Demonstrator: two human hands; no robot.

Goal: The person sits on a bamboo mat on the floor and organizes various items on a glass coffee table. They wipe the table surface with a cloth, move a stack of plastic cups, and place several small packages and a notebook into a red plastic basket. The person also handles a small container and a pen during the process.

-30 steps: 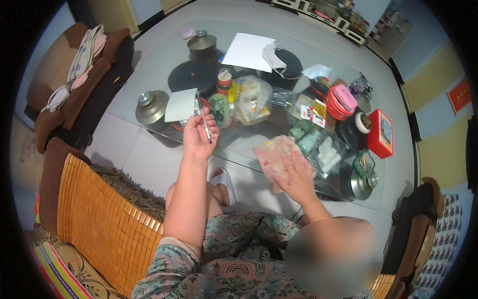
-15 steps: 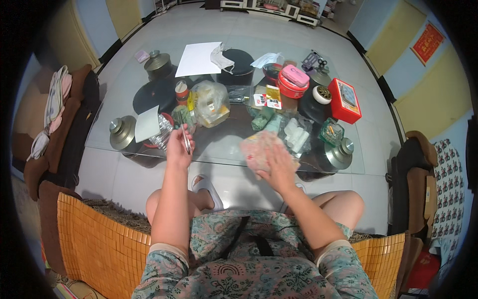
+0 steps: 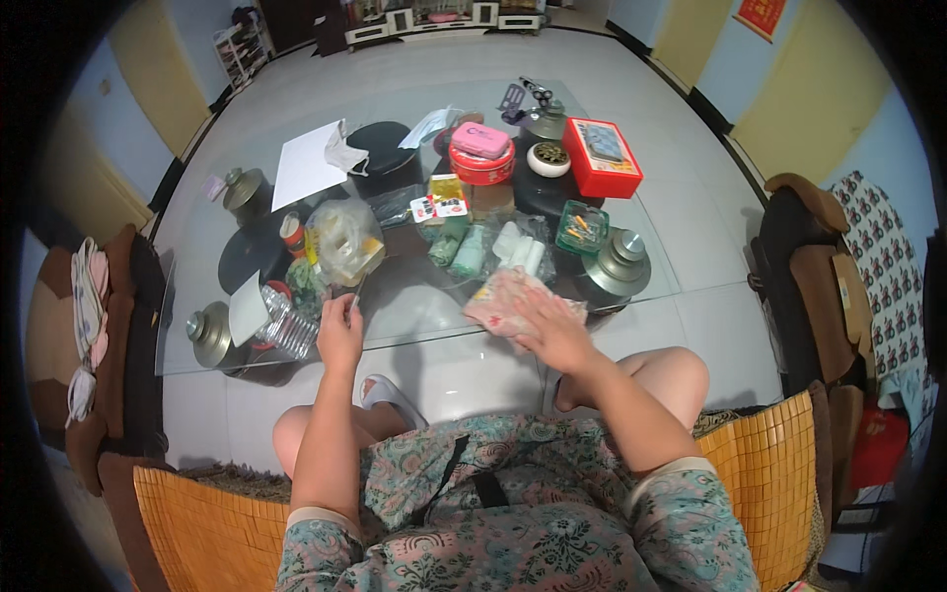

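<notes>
My right hand (image 3: 554, 331) lies over a folded pinkish patterned cloth (image 3: 498, 304), pressing it on the glass table (image 3: 424, 331) by the front edge. Its fingers stretch across the cloth. Just beyond are white rolls (image 3: 518, 247) in clear plastic and green plastic rolls (image 3: 468, 252). My left hand (image 3: 340, 331) is closed around a slim silvery object (image 3: 356, 296), mostly hidden by the fingers, at the table's front edge. Beside it are foil blister packs (image 3: 288, 324) and a translucent plastic bag (image 3: 345, 242).
A green glass ashtray (image 3: 582, 228) and a metal table leg cap (image 3: 621, 261) stand right of the cloth. Farther back are a red box (image 3: 603, 158), a round red tin (image 3: 481, 166), a potted plant (image 3: 548, 159) and white paper (image 3: 304, 168). Dark sofas flank both sides.
The view has swung to the right. My right hand and the cloth have moved right along the table, nearer the ashtray. My left hand has turned from palm-up to knuckles forward, still holding the silvery object.
</notes>
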